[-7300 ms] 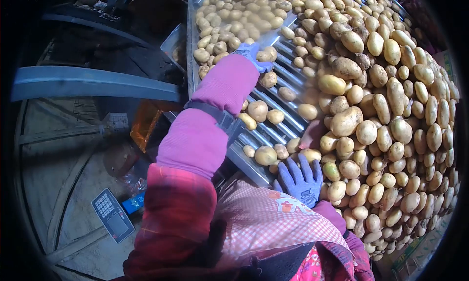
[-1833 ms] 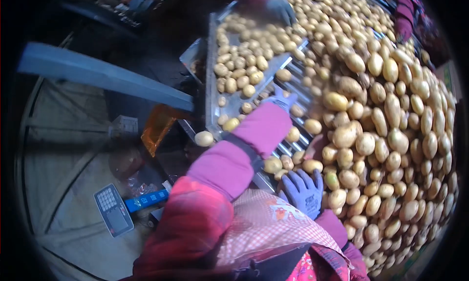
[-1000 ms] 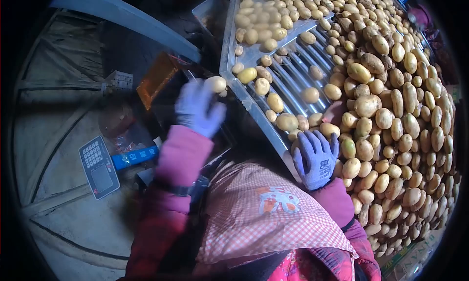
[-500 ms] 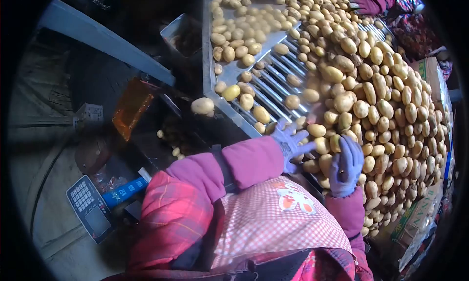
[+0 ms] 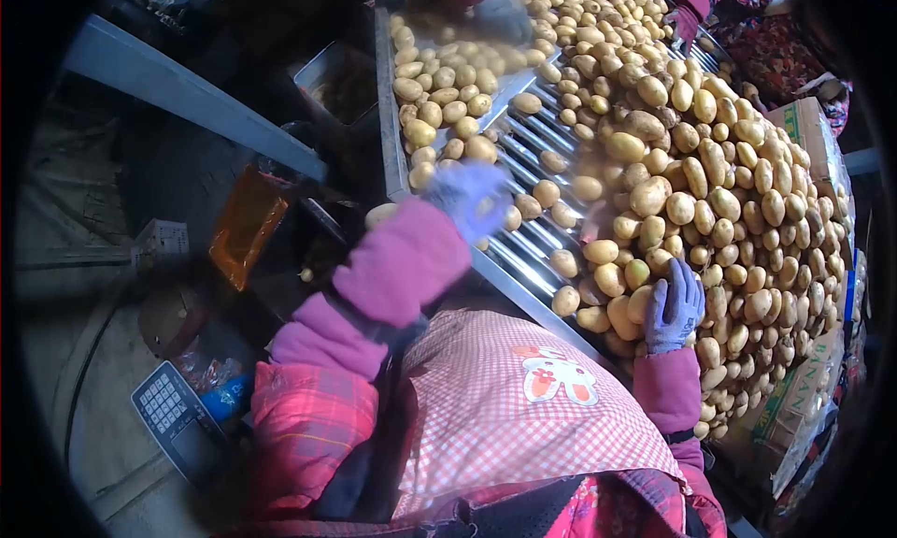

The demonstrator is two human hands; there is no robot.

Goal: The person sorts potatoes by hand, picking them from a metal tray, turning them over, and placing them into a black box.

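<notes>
Potatoes [image 5: 691, 201] lie in a large heap on the right of a metal sorting table with roller bars [image 5: 525, 248]. My left hand [image 5: 470, 200], in a purple glove, is over the left part of the rollers, beside a few potatoes. It is smeared by motion, so its fingers and anything in them cannot be made out. My right hand [image 5: 674, 306], also gloved, rests against the near edge of the heap with its fingers apart, touching potatoes. More potatoes [image 5: 448, 89] lie on the table's upper left part.
A co-worker's gloved hand [image 5: 503, 16] reaches in at the top, and another person's hand [image 5: 685, 24] is at the upper right. To the left are a scale [image 5: 177, 416], an orange tray [image 5: 248, 225] and a metal beam [image 5: 187, 94]. A cardboard box [image 5: 799, 398] stands at the right.
My left hand has moved up and left from the heap's edge across the rollers. My right hand has shifted slightly. The co-worker's hand at the top has come further into view.
</notes>
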